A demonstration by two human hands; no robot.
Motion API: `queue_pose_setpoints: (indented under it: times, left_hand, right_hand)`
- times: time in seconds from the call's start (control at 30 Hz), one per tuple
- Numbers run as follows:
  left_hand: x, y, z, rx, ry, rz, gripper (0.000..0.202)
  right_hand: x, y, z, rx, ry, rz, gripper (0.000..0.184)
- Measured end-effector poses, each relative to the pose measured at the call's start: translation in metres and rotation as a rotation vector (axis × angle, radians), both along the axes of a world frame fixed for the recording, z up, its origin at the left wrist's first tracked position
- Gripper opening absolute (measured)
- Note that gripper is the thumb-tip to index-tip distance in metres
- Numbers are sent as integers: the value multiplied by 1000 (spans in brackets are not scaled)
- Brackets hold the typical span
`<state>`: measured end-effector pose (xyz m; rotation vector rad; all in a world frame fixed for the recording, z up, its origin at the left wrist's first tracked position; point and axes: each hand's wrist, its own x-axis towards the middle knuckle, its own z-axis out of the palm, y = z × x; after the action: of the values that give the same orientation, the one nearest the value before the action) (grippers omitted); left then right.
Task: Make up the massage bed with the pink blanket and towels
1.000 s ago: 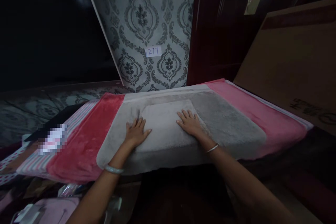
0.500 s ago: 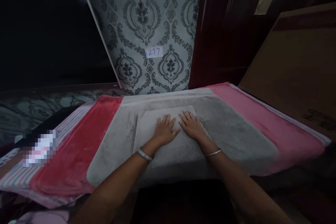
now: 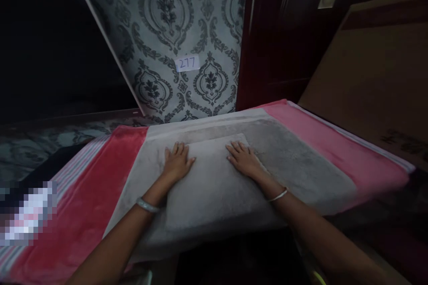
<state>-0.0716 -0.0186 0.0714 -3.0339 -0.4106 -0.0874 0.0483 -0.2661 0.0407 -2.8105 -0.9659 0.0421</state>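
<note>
A folded light-grey plush cloth [image 3: 209, 187] lies flat on a larger blanket [image 3: 287, 156] with a grey middle and red, pink and striped borders. My left hand [image 3: 177, 161] rests palm down on the cloth's left edge, fingers spread. Near the far right corner, my right hand [image 3: 244, 159] lies flat on the same cloth with its fingers apart. Neither hand grips anything. A bracelet circles each wrist.
A large cardboard box [image 3: 374, 67] stands on the right, beside a dark red door [image 3: 267, 53]. To the left is a big black screen [image 3: 60, 44]. A paper label marked 277 [image 3: 187, 63] is stuck to the patterned wall behind the blanket.
My left hand has slid left across the folded cloth to its left edge. The right hand stays in about the same place on the cloth. The camera view has shifted slightly.
</note>
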Motion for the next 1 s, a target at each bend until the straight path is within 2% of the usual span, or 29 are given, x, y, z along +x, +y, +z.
queue_pose_setpoints:
  times: [0.1, 0.17, 0.27, 0.37, 0.47, 0.53, 0.7, 0.8, 0.9, 1.0]
  left_hand:
    - [27, -27, 4, -73, 42, -217, 64]
    - [46, -43, 1, -119, 89, -320, 66]
    - [65, -60, -10, -138, 109, -361, 70]
    - [69, -64, -20, -104, 61, -357, 72]
    - [61, -55, -21, -57, 51, -324, 73]
    - [52, -40, -18, -12, 60, -274, 73]
    - [10, 13, -15, 59, 76, -130, 69]
    - [-16, 30, -6, 22, 123, -20, 65]
    - [-30, 13, 14, 16, 145, 65, 62]
    - [-37, -41, 26, -10, 48, -52, 60]
  right_hand:
    - [9, 12, 12, 39, -53, 0, 57]
    - [15, 20, 13, 45, -84, 3, 56]
    - [23, 28, 5, 27, -80, -11, 54]
    - [26, 28, -4, 38, -76, -16, 54]
    - [26, 27, -5, 56, -69, -17, 54]
    - [26, 26, -4, 63, -60, -21, 54]
    - [26, 24, -4, 66, -51, -19, 55]
    - [28, 25, -1, 58, -38, -15, 55]
    - [25, 20, 11, 38, 1, -7, 56]
    - [10, 3, 25, 64, 4, -37, 57]
